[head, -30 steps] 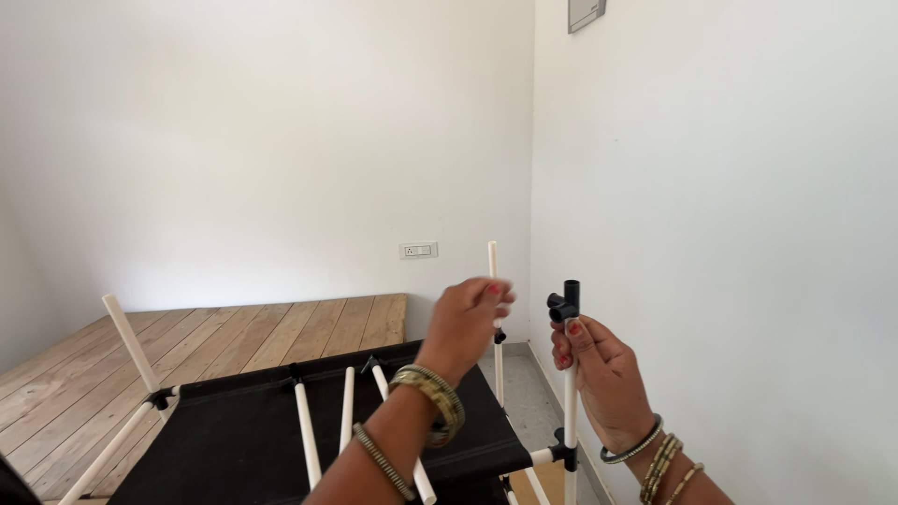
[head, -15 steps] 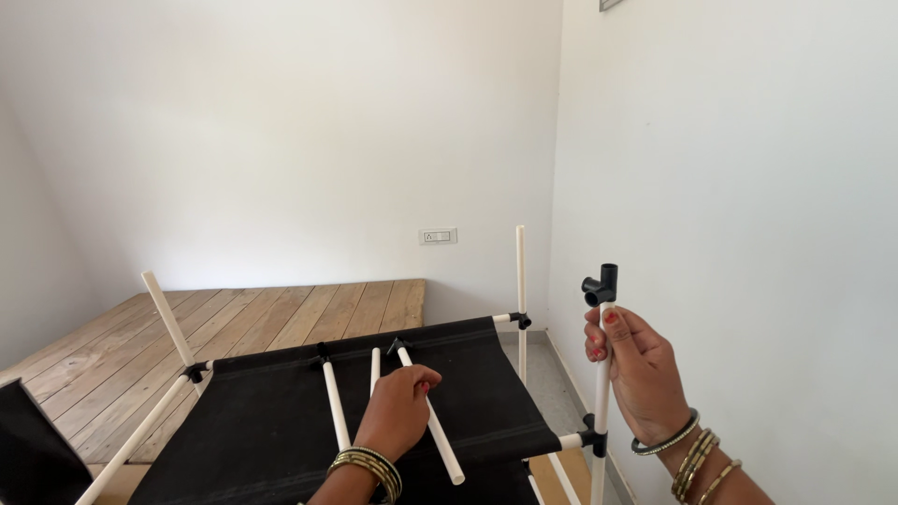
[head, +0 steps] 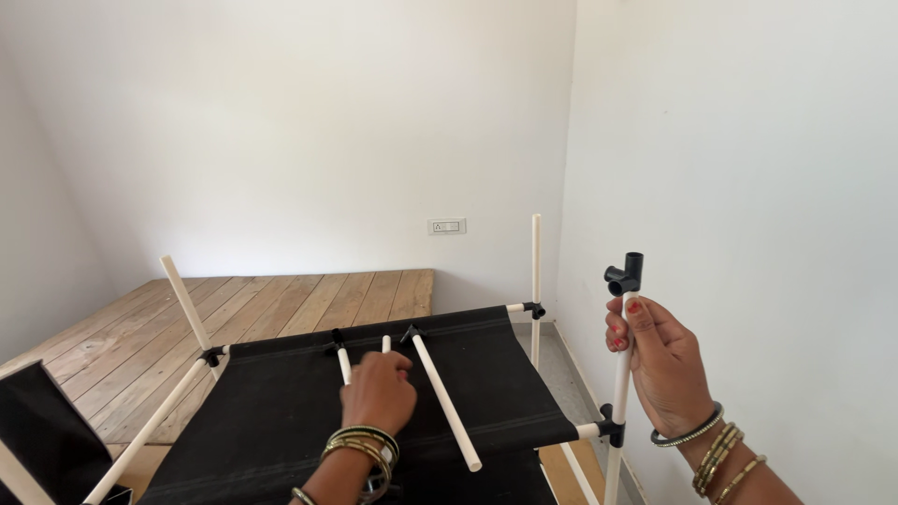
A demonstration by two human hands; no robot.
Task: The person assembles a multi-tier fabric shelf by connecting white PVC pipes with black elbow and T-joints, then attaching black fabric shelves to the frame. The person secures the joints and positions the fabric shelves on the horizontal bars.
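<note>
The right hand (head: 662,365) is closed around an upright white plastic tube (head: 619,393) at the near right corner of a black fabric shelf (head: 281,411), gripping it just below the black three-way plastic connector (head: 625,275) that caps its top. Lower down, the same tube passes through a black corner joint (head: 613,432) at the shelf's edge. The left hand (head: 378,391) lies over the middle of the shelf with its fingers curled down onto one of the short loose white tubes (head: 342,363) lying there; from behind the knuckles I cannot tell whether it has the tube pinched or only touches it. A longer loose white tube (head: 445,402) lies just beside that hand, running from the far edge toward the near edge. Another white upright (head: 536,281) stands at the far right corner, and a tilted white tube (head: 185,301) leans outward at the far left corner. Beyond the frame lies a wooden plank platform (head: 281,309), and a white wall socket (head: 446,225) sits on the back wall.

As a judgement on handling: the right hand's hold high on the upright looks well placed for keeping it plumb and the connector's open sockets facing inward. The light frame could rack if that upright tips, so a firm, still grip there matters while the left hand works among the loose tubes.
</note>
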